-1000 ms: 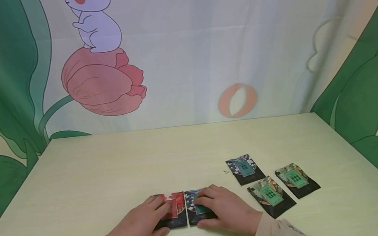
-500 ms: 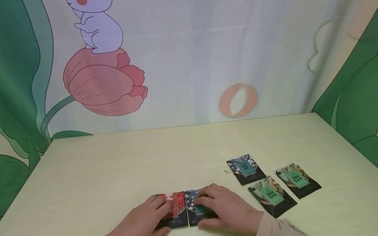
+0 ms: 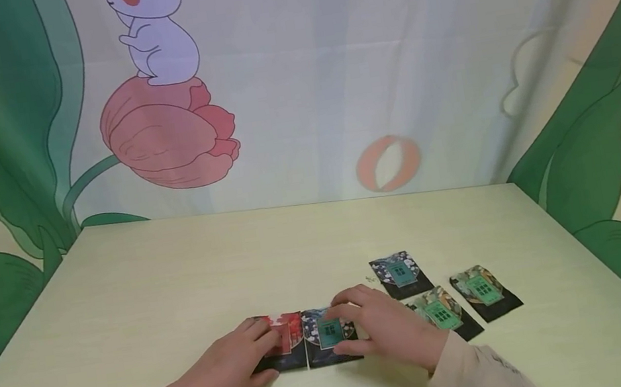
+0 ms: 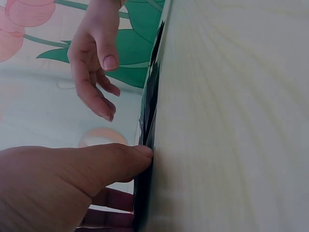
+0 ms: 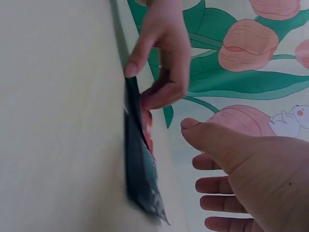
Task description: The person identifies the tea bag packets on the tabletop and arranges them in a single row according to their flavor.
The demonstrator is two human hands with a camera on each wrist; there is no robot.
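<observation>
A dark sachet with a red top (image 3: 295, 356) lies flat on the table, partly covered by my left hand (image 3: 225, 373). The left thumb is at the sachet's near edge and the fingers curl over its top, holding it. Directly right of it lies a second dark sachet, with white blossoms and a teal label (image 3: 324, 354), the two edges almost meeting. Over this one's right part hovers my right hand (image 3: 400, 328), fingers loosely bent. In the right wrist view a gap shows between the right hand (image 5: 263, 174) and the blossom sachet (image 5: 137, 169).
To the right lie another blossom sachet (image 3: 401, 277) and two sachets with green labels, one (image 3: 442, 314) partly behind the right hand and one (image 3: 486, 293) farther right. A printed curtain (image 3: 295, 89) hangs along the table's (image 3: 178, 273) back edge.
My right hand has let go of the blossom sachet and moved up and to the right, uncovering its label. The left hand stays in place on the red sachet.
</observation>
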